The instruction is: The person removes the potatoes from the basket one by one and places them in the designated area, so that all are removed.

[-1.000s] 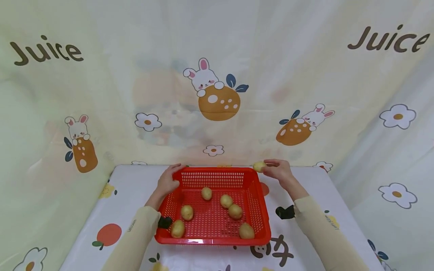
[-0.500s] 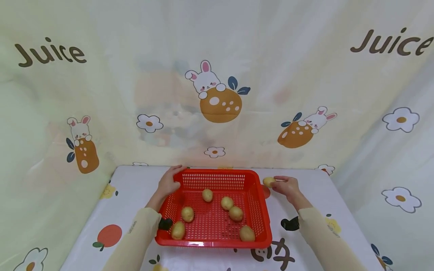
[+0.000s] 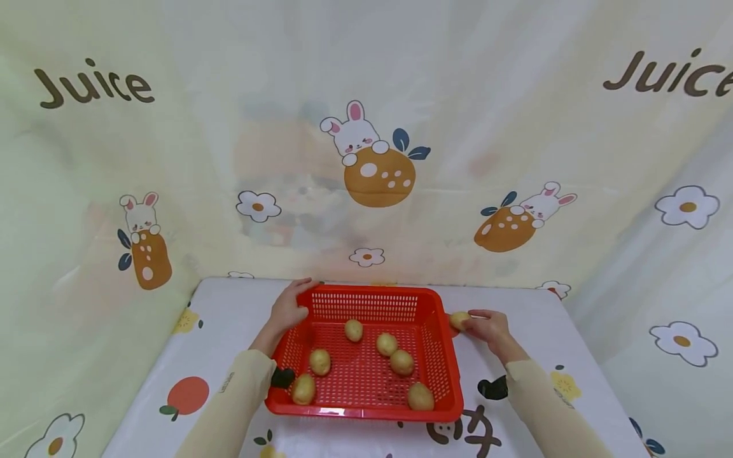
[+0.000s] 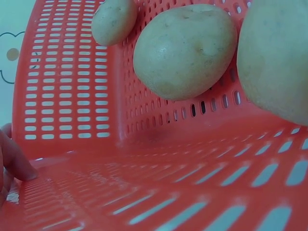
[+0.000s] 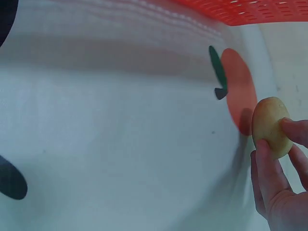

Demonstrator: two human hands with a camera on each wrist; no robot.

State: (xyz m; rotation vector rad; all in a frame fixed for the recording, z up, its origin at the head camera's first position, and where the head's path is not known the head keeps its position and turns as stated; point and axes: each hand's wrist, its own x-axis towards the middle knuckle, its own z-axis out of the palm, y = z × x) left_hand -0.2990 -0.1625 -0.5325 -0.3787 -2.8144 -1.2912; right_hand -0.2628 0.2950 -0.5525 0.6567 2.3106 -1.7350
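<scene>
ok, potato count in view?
7. One potato in the right hand, outside the red basket; six inside: one towards the back, two right of centre, one at the near right corner, two on the left. None looks hidden.

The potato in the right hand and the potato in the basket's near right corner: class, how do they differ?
The held potato is outside the basket, pinched by the right hand; the corner potato lies inside, untouched. In the head view, the held potato looks paler and the corner potato browner. Both are rounded.
</scene>
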